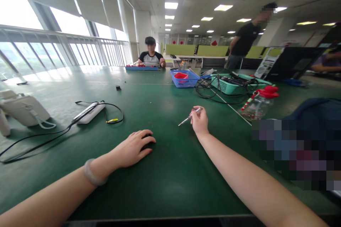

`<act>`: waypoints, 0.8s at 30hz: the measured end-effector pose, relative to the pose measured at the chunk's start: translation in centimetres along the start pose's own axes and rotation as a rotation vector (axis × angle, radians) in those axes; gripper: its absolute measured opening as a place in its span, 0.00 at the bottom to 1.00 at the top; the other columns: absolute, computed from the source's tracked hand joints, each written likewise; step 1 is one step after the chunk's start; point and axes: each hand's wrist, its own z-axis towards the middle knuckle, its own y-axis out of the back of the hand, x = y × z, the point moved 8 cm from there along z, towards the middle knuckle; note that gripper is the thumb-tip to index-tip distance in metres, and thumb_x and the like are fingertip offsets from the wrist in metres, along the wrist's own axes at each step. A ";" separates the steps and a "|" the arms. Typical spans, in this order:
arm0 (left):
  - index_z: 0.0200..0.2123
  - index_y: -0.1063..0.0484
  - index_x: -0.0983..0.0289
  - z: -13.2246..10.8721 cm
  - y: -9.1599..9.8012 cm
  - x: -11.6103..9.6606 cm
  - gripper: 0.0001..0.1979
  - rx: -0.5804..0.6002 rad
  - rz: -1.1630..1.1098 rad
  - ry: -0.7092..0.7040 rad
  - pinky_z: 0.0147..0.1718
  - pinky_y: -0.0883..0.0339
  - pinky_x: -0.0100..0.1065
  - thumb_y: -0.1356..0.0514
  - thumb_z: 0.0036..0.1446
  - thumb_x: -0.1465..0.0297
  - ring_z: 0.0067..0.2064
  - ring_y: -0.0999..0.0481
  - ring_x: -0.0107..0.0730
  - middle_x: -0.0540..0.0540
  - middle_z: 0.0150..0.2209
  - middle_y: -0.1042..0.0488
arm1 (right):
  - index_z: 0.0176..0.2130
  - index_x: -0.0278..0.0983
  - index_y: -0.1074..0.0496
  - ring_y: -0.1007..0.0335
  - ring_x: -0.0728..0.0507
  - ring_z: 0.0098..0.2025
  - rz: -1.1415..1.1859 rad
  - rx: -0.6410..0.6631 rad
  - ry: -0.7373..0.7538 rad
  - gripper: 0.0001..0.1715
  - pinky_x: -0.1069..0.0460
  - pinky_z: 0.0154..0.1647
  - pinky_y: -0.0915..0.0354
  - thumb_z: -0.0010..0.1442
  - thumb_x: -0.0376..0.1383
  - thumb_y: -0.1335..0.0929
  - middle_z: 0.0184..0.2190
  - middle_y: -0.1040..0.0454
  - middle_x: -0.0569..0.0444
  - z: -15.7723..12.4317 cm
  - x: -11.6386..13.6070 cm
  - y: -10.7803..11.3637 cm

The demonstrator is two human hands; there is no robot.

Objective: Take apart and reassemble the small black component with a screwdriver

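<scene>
My right hand [200, 121] is closed around a small screwdriver [188, 117], whose thin metal shaft points down and to the left over the green table [165, 181]. To the left of it, my left hand [137, 148] rests low at the table top with its fingers apart and curved. A small dark patch shows between its thumb and fingers; whether it is an object or shadow I cannot tell. A pale bracelet [93, 173] circles the left wrist.
At the left lie a white power strip [89, 112] with a black cable and a beige device [25, 108]. Farther back are a blue basket [185, 82], a green basket [230, 88] with cables, and a red-capped bottle [258, 108]. One person sits opposite; another stands back right.
</scene>
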 end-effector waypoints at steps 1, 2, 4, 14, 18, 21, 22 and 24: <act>0.54 0.32 0.52 -1.3 0.3 1.5 0.18 0.012 0.011 0.026 0.57 0.38 0.46 0.48 0.62 0.59 0.56 0.32 0.42 0.55 0.59 0.37 | 0.41 0.38 0.37 0.41 0.53 0.15 -0.005 0.004 -0.001 0.14 0.58 0.14 0.43 0.58 0.43 0.34 0.23 0.31 0.61 0.0 0.0 -0.1; 0.55 0.32 0.51 -2.7 0.7 3.3 0.19 0.022 0.027 0.059 0.57 0.39 0.45 0.48 0.62 0.58 0.57 0.32 0.43 0.54 0.60 0.37 | 0.41 0.38 0.37 0.40 0.53 0.16 -0.010 0.009 0.000 0.14 0.58 0.14 0.43 0.58 0.44 0.34 0.24 0.31 0.61 -0.1 0.1 -0.1; 0.57 0.33 0.50 -5.4 1.4 7.0 0.20 0.023 0.056 0.121 0.59 0.41 0.46 0.48 0.62 0.58 0.58 0.34 0.44 0.53 0.61 0.36 | 0.41 0.38 0.37 0.40 0.53 0.16 -0.019 0.019 -0.002 0.15 0.58 0.14 0.43 0.58 0.44 0.34 0.24 0.31 0.61 -0.1 0.0 -0.3; 0.62 0.41 0.59 -14.0 4.7 17.9 0.38 -0.113 0.103 0.507 0.59 0.44 0.48 0.42 0.52 0.49 0.60 0.37 0.50 0.60 0.62 0.40 | 0.42 0.38 0.37 0.39 0.52 0.16 -0.052 0.039 0.006 0.16 0.57 0.14 0.42 0.58 0.45 0.34 0.24 0.31 0.59 -0.2 0.1 -0.5; 0.59 0.37 0.62 -15.4 4.5 19.1 0.37 -0.160 0.090 0.668 0.50 0.34 0.44 0.43 0.49 0.48 0.49 0.27 0.48 0.61 0.50 0.29 | 0.42 0.38 0.37 0.39 0.52 0.16 -0.053 0.046 -0.004 0.15 0.57 0.13 0.42 0.58 0.44 0.34 0.25 0.30 0.59 -0.3 0.1 -0.5; 0.55 0.33 0.62 -15.8 4.2 19.8 0.32 -0.172 0.092 0.699 0.47 0.33 0.43 0.45 0.50 0.50 0.46 0.25 0.47 0.59 0.44 0.25 | 0.42 0.38 0.37 0.39 0.52 0.16 -0.049 0.055 -0.008 0.15 0.57 0.13 0.42 0.58 0.45 0.34 0.25 0.30 0.59 -0.2 0.0 -0.6; 0.54 0.32 0.62 -15.9 4.1 20.0 0.30 -0.176 0.099 0.702 0.46 0.33 0.42 0.46 0.51 0.51 0.45 0.25 0.46 0.59 0.43 0.24 | 0.42 0.39 0.37 0.39 0.52 0.16 -0.047 0.057 -0.007 0.15 0.57 0.13 0.42 0.58 0.45 0.34 0.25 0.30 0.59 -0.2 -0.1 -0.6; 0.53 0.32 0.61 -16.1 4.2 20.3 0.28 -0.181 0.112 0.715 0.45 0.33 0.42 0.48 0.53 0.53 0.43 0.24 0.45 0.57 0.42 0.24 | 0.42 0.39 0.37 0.39 0.52 0.16 -0.043 0.060 -0.002 0.15 0.57 0.13 0.42 0.59 0.45 0.34 0.25 0.30 0.60 -0.2 -0.2 -0.6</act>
